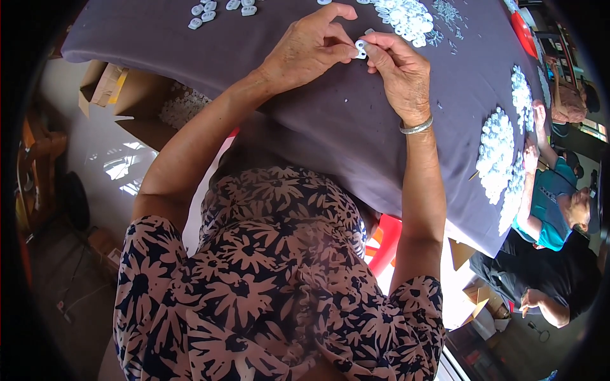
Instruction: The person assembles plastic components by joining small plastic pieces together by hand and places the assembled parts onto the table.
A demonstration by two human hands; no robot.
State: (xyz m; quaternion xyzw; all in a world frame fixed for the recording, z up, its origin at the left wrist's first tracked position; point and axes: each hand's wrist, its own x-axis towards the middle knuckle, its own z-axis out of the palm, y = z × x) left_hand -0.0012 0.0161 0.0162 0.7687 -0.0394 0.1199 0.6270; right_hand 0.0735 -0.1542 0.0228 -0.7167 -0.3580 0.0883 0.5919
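White piece [361, 50] caught mid-pinch!
Left hand [304, 49] and right hand [402, 68] close their grip from opposite sides, long axis running fore-and-aft.

Left hand [310, 46] beside right hand [403, 71], both pinched

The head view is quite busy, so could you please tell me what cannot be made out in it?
In the head view:
- White piece: full outline, covered by fingertips of the left hand and right hand.
- Heap of white pieces: far side, cut off by the top edge.
- Thin slivers: too small to identify.
- Cardboard box: part of its contents, hidden by the tablecloth and left forearm.
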